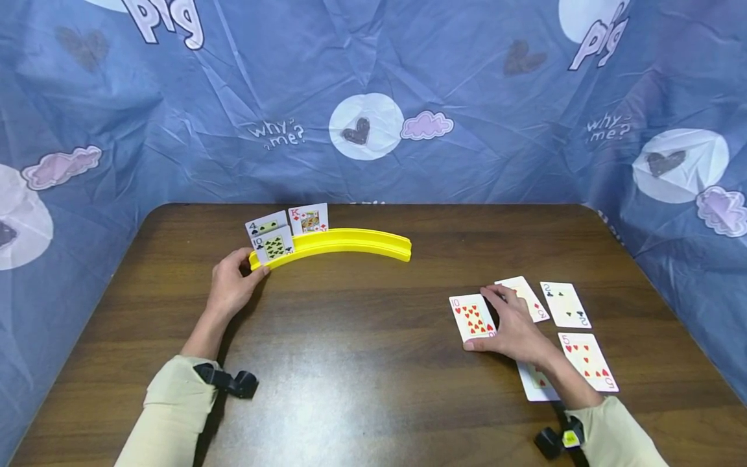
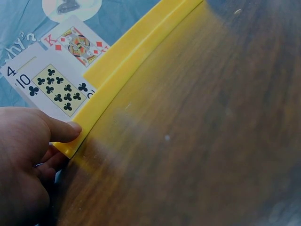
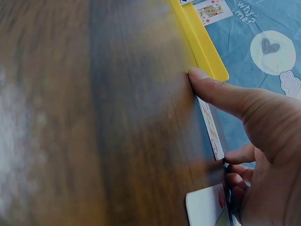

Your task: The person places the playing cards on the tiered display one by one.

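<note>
My left hand grips the left end of a curved yellow card holder, thumb on the front side. Standing in its slot are the ten of clubs, the four of spades partly behind it, and the king of diamonds to their right. In the left wrist view the thumb presses on the yellow rail. Over on the right, my right hand holds the ten of hearts between thumb and finger at opposite edges. That card shows nearly edge-on in the right wrist view.
Face up around my right hand lie the two of clubs, the five of hearts, a red diamond card partly covered by the hand, and a card mostly under the wrist. A blue printed cloth hangs behind the wooden table.
</note>
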Demonstrator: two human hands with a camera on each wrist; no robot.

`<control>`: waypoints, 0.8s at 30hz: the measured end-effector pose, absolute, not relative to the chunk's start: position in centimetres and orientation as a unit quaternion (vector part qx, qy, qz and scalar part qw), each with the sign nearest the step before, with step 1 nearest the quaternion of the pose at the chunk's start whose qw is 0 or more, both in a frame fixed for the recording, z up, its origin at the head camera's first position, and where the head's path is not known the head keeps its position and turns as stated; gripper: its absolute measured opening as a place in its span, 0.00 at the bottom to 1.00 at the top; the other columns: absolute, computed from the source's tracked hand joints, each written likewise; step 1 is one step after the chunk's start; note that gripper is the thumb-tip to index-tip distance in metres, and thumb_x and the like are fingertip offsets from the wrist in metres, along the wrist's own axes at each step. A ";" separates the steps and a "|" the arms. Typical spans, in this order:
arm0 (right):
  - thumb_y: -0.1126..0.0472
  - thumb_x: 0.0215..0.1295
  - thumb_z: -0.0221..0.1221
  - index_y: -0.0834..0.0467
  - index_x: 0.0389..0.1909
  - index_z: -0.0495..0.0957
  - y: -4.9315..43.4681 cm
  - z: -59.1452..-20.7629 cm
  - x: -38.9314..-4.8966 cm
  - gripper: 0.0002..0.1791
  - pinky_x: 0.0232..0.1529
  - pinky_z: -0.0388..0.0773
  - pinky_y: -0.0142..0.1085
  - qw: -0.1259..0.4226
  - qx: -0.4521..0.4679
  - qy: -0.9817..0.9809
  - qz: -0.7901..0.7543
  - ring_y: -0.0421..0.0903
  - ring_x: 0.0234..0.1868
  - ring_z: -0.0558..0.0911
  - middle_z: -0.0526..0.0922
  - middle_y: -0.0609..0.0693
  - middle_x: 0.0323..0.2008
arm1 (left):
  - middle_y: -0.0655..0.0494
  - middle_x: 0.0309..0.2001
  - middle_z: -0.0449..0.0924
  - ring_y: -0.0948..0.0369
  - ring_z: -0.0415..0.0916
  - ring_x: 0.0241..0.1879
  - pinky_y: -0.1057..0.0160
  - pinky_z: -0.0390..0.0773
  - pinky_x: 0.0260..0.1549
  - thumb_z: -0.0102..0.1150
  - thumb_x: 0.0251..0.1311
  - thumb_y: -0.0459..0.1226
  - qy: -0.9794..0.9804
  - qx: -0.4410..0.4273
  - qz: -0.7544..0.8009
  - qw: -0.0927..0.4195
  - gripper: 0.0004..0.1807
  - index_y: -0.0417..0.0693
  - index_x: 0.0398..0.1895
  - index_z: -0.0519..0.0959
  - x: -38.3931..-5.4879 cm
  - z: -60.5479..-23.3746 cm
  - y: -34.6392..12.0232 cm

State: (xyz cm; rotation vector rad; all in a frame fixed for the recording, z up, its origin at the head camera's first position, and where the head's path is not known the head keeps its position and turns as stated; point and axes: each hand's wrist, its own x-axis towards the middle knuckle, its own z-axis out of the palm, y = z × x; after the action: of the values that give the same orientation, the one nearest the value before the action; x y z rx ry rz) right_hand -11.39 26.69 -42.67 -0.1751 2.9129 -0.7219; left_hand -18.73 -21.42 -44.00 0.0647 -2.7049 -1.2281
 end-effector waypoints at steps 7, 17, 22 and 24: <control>0.40 0.38 0.78 0.63 0.71 0.64 26.8 -42.8 -11.5 0.60 0.61 0.66 0.63 0.064 -0.057 0.966 -0.245 0.65 0.65 0.61 0.58 0.66 0.71 | 0.35 0.45 0.79 0.46 0.72 0.43 0.59 0.65 0.41 0.62 0.62 0.31 -0.908 0.026 -0.409 0.085 0.19 0.32 0.55 0.77 -18.7 -43.9 -21.4; 0.46 0.40 0.79 0.64 0.67 0.63 26.7 -42.7 -11.3 0.55 0.63 0.62 0.63 0.046 -0.060 0.959 -0.275 0.67 0.65 0.62 0.62 0.69 0.69 | 0.35 0.44 0.79 0.47 0.72 0.42 0.59 0.65 0.41 0.62 0.61 0.31 -0.909 0.022 -0.408 0.089 0.19 0.31 0.54 0.77 -18.8 -44.1 -21.4; 0.54 0.48 0.77 0.65 0.65 0.64 26.6 -42.5 -11.4 0.46 0.60 0.68 0.61 0.043 -0.043 0.953 -0.297 0.65 0.60 0.70 0.68 0.69 0.63 | 0.35 0.44 0.79 0.47 0.72 0.42 0.59 0.65 0.41 0.62 0.61 0.30 -0.907 0.019 -0.412 0.089 0.19 0.31 0.54 0.77 -18.8 -44.2 -21.4; 0.58 0.49 0.76 0.65 0.63 0.65 26.7 -42.5 -11.5 0.43 0.57 0.71 0.56 0.037 -0.041 0.951 -0.305 0.63 0.56 0.74 0.73 0.67 0.58 | 0.35 0.44 0.79 0.46 0.72 0.42 0.59 0.65 0.41 0.62 0.61 0.30 -0.907 0.019 -0.412 0.091 0.18 0.31 0.54 0.78 -18.8 -44.2 -21.4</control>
State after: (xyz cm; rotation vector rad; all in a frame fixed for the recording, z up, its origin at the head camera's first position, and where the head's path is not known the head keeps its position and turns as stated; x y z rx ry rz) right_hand -11.47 26.66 -42.52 -0.1268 2.9192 -0.9351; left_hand -18.84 -21.41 -44.22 0.0571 -2.6943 -1.2229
